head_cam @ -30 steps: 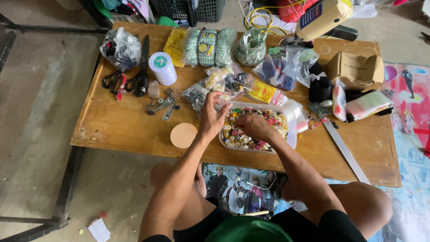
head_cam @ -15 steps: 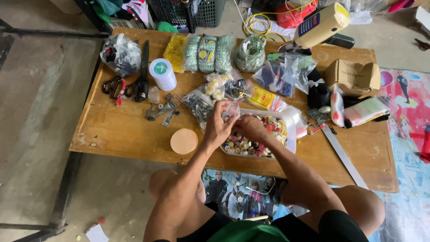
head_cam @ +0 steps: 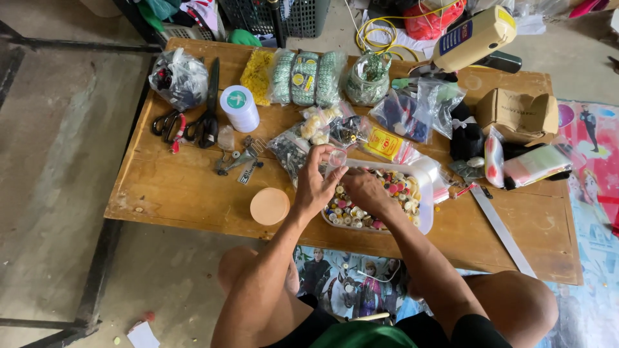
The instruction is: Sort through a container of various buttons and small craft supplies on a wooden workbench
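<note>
Left hand [head_cam: 316,183] lifted, small clear piece [head_cam: 336,156] pinched above button tray [head_cam: 422,219]

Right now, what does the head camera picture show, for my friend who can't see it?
A seated person's left hand and right hand work over a white tray of colourful buttons on a wooden table. Scissors, a round lid and bags of small supplies lie around.

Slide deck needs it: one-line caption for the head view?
Seated person's left hand and right hand pick through a white tray of mixed buttons on a cluttered wooden table.
</note>
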